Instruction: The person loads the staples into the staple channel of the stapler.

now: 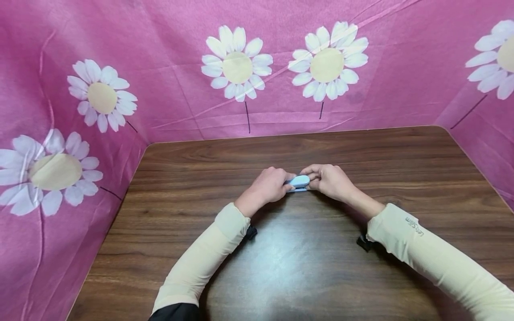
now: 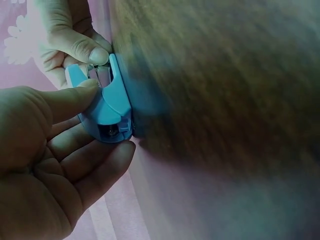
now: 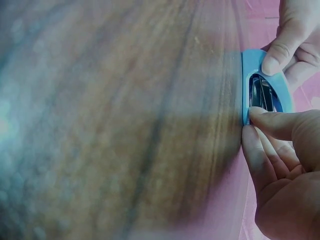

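A small light-blue stapler [image 1: 299, 181] is held between both hands over the middle of the table. My left hand [image 1: 272, 183] grips its left end; in the left wrist view the thumb lies on the stapler [image 2: 111, 102] and the fingers curl beneath. At the other end, my right hand [image 1: 330, 180] pinches the lower part between thumb and fingers. Metal parts show in the gap between the stapler's [image 3: 275, 67] upper arm and base in the right wrist view. Whether any staples are inside cannot be made out.
The brown wood-grain table [image 1: 180, 174] reaches back to a pink cloth [image 1: 168, 49] printed with white daisies, which hangs behind and at both sides. Cream sleeves [image 1: 209, 254] cover both forearms, and a small black item sits under each wrist.
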